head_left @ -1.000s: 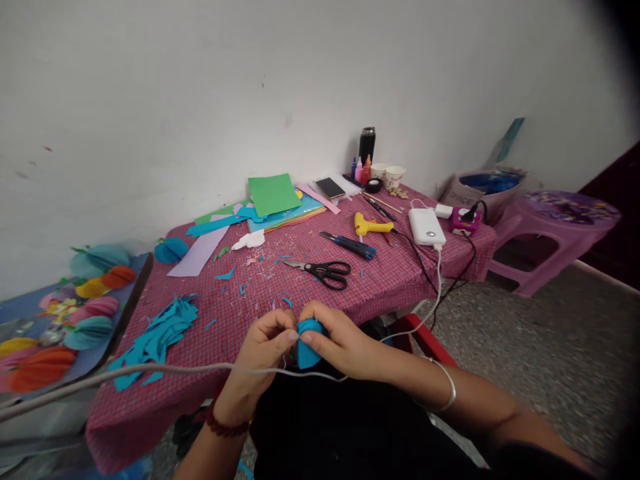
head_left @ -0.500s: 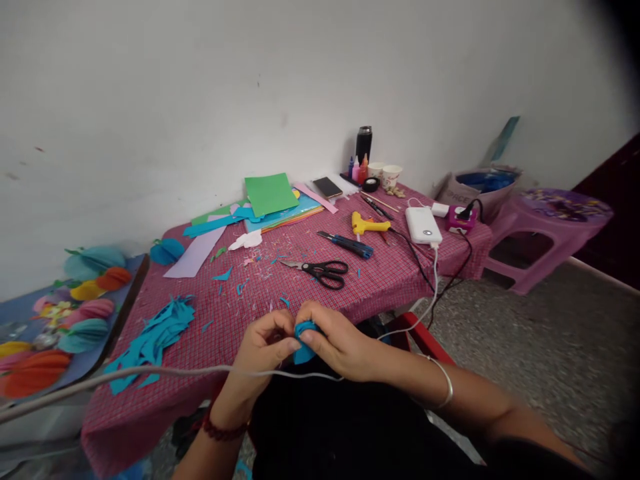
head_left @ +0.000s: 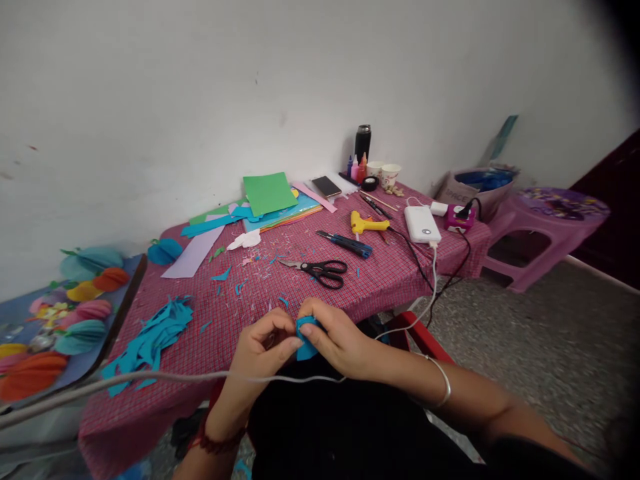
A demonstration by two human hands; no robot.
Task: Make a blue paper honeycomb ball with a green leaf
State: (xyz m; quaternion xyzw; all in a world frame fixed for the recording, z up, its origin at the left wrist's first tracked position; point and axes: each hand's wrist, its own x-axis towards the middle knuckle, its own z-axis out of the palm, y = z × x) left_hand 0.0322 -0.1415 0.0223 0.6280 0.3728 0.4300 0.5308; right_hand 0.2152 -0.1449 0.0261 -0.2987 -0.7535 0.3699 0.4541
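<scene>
In front of my body, at the table's near edge, both hands meet on a small folded piece of blue paper [head_left: 306,351]. My right hand [head_left: 343,343] is closed around it, thumb pressed on its upper face. My left hand [head_left: 265,345] pinches at its left edge with thumb and bent fingers; part of that grip is hidden. Black-handled scissors [head_left: 323,270] lie just beyond my hands, blades toward the left. Left of my hands is a heap of cut blue paper strips [head_left: 155,340]. Blue and pale paper scraps litter the cloth between.
The checked tablecloth [head_left: 280,280] carries a utility knife [head_left: 345,243], a yellow glue gun [head_left: 369,223], a white power bank [head_left: 423,224] and green paper [head_left: 270,193]. A pale cable [head_left: 165,375] crosses before my wrists. Paper pumpkins [head_left: 37,373] lie at left; a pink stool [head_left: 545,227] stands right.
The blue paper between my hands has been turned slightly and shows a flatter lower part. My hands stay almost in place; the view has shifted a little.
</scene>
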